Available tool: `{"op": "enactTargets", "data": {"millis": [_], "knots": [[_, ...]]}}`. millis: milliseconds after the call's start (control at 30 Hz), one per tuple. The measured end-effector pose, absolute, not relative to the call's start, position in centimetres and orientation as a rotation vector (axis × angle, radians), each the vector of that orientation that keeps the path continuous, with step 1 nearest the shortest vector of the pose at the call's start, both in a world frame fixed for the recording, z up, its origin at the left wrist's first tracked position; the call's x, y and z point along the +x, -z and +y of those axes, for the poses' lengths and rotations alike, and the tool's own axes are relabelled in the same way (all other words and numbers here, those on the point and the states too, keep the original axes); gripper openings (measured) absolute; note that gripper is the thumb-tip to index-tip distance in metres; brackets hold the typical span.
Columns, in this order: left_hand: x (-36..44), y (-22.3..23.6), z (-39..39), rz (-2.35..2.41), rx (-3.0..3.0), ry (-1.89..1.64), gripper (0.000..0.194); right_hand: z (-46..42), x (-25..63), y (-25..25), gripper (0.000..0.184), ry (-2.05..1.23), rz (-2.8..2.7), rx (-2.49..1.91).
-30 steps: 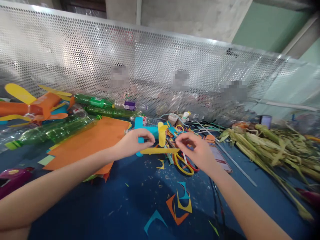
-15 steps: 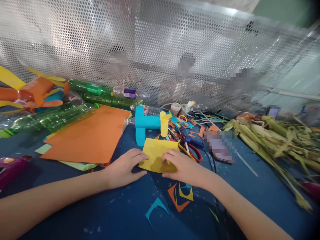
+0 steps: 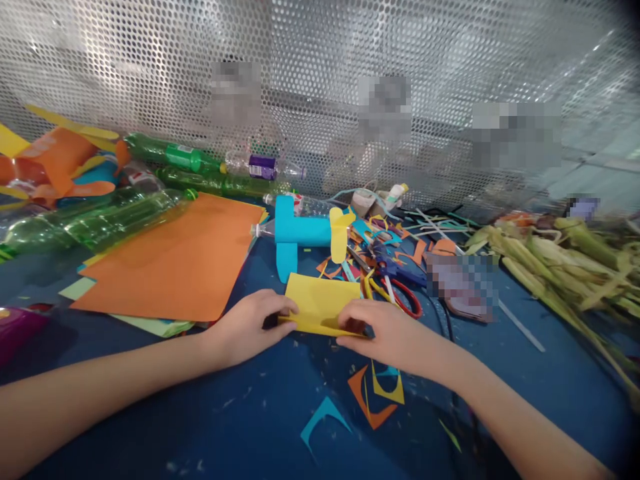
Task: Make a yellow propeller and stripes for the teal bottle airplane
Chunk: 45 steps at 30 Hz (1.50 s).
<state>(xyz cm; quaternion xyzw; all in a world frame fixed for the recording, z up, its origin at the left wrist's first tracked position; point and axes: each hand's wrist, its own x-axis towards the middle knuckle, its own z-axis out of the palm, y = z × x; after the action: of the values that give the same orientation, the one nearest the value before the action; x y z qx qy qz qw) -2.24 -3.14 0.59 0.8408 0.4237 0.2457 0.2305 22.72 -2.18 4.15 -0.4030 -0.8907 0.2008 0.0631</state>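
Note:
A yellow sheet of paper (image 3: 323, 297) lies on the blue table between my hands, its near edge slightly raised. My left hand (image 3: 255, 327) pinches its left near corner between thumb and fingers. At the right near corner, my right hand (image 3: 383, 330) grips the paper with curled fingers. Just beyond the sheet rests a plastic bottle wrapped in blue paper (image 3: 313, 230), with blue wing shapes and yellow tail pieces (image 3: 339, 237). Scissors with red and yellow handles (image 3: 405, 297) lie to the right of the sheet. Nearer me are orange (image 3: 367, 397) and blue (image 3: 325, 417) paper offcuts.
A stack topped with orange paper (image 3: 175, 260) lies to the left, green bottles (image 3: 125, 220) behind it. A blue glue gun (image 3: 400, 267), a phone (image 3: 457, 287) and corn husks (image 3: 560, 260) are on the right. A perforated metal screen (image 3: 320, 67) stands behind.
Both hands have closed on the yellow paper's near corners, and its near edge has lifted a little. The view has shifted slightly.

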Motion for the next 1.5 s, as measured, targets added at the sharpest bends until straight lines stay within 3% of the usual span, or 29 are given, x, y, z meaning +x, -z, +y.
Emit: {"op": "enactTargets", "data": {"millis": [133,433,633,1100,1500], "knots": [[-2.2,-0.7,-2.9,1.203,2.227,-0.657,0.024,-1.5,23.3,-4.2,0.018,-0.613,-2.698,-1.298],[-1.8,-0.2,-2.5,1.355,2.246,-0.583,0.026,-1.3,23.1,-4.1,0.018,-0.705,-2.503,-1.571],[-1.9,-0.2,-3.5,1.22,2.427,-0.636,0.028,-2.0,23.1,-4.5,0.022,-0.926,-2.452,-1.55],[-1.8,-0.3,-3.4,1.309,2.413,-0.548,0.028,-2.4,22.1,-4.3,0.018,-0.671,-2.476,-1.696],[-1.8,-0.1,-3.4,1.239,2.49,-0.579,0.023,-1.7,22.3,-4.0,0.018,-0.785,-2.464,-1.697]]}}
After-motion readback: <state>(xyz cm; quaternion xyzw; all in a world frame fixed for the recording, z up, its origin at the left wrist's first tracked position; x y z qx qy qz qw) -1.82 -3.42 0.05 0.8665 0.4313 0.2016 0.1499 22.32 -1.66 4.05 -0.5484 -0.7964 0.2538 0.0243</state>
